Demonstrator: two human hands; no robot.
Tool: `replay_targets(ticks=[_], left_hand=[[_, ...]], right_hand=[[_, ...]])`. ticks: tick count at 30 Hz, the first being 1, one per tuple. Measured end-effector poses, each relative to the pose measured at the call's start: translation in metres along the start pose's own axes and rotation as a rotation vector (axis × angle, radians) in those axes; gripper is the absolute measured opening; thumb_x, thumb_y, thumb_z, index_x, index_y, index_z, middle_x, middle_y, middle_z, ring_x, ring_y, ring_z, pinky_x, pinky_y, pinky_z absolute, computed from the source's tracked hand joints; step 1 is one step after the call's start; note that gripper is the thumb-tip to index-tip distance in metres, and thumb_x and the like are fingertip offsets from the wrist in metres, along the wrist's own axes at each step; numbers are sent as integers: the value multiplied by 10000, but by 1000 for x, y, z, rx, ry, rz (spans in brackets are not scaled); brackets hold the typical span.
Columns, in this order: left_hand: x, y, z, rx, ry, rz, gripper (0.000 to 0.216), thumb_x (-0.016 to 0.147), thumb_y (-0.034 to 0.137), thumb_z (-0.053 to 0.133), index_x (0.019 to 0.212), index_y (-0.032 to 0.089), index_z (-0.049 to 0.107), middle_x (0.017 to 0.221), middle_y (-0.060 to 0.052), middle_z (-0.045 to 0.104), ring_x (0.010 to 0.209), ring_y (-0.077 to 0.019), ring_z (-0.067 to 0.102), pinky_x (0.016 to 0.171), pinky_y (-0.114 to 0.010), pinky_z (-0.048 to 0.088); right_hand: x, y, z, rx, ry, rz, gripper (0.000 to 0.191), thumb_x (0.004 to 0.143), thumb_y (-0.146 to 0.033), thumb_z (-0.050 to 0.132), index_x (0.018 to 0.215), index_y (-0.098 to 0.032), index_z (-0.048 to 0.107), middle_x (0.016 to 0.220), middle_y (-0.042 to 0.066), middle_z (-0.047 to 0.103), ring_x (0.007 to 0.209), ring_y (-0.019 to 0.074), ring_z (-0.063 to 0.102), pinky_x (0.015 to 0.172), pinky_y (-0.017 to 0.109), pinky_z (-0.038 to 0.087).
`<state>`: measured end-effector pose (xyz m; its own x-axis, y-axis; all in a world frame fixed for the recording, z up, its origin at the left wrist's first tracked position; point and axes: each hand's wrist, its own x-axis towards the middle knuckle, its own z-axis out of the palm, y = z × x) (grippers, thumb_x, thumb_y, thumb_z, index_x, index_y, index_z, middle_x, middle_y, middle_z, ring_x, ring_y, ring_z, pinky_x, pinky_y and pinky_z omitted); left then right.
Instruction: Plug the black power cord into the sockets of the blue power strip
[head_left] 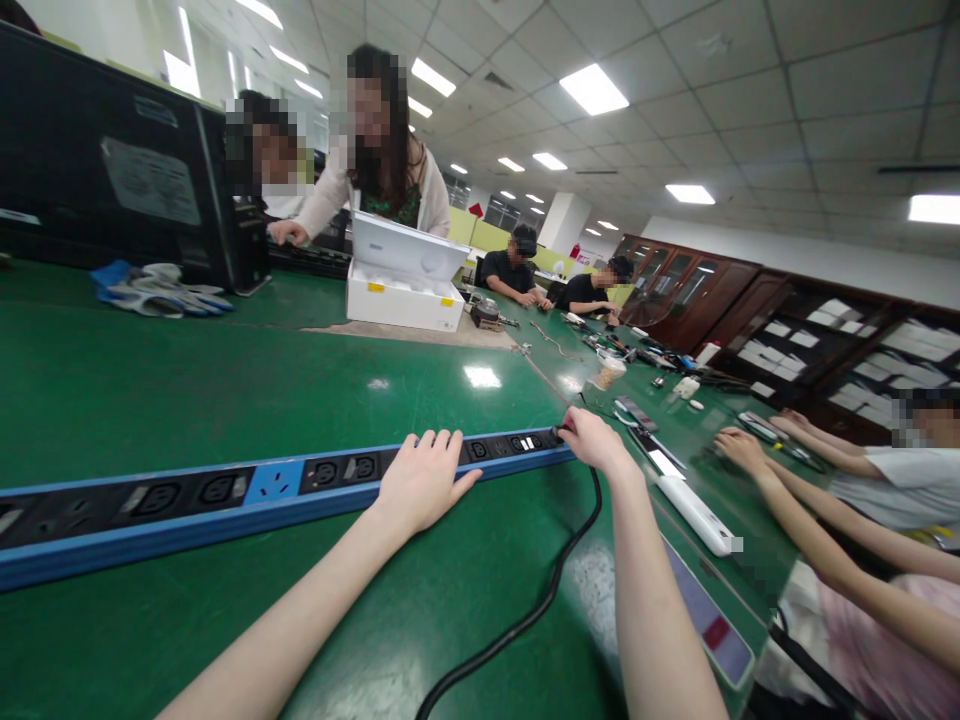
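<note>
A long blue and black power strip runs from the left edge to the middle of the green table. My left hand grips it across the top, fingers over the far side and thumb along the near side. At the strip's right end, my right hand pinches a small black plug, mostly hidden by the fingers. From there a black cable curves down toward the bottom of the picture. Whether the plug sits fully in its socket I cannot tell.
An open white box, work gloves and a black computer case stand beyond the strip. To the right lie a white power strip and a phone. Another person's hands work nearby.
</note>
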<state>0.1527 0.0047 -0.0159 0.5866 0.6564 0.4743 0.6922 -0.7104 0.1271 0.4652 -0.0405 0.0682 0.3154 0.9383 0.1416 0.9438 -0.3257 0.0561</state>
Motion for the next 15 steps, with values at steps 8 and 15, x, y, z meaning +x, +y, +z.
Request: replay_targets(ticks=[8, 15], left_hand=[[0, 0, 0, 5, -2, -2, 637, 990, 625, 344, 1383, 158, 526, 1239, -186, 646, 1150, -328, 572, 998, -463, 375], [0, 0, 0, 19, 2, -4, 641, 994, 622, 334, 1393, 155, 519, 1246, -188, 645, 1155, -330, 569, 1000, -466, 378]], right_hand=[[4, -3, 13, 61, 34, 68, 211, 906, -407, 632, 1002, -224, 675, 1025, 81, 707, 923, 200, 659, 743, 271, 439], [9, 4, 16, 183, 17, 116, 261, 834, -444, 705, 976, -226, 719, 983, 70, 742, 729, 150, 675, 660, 236, 468]])
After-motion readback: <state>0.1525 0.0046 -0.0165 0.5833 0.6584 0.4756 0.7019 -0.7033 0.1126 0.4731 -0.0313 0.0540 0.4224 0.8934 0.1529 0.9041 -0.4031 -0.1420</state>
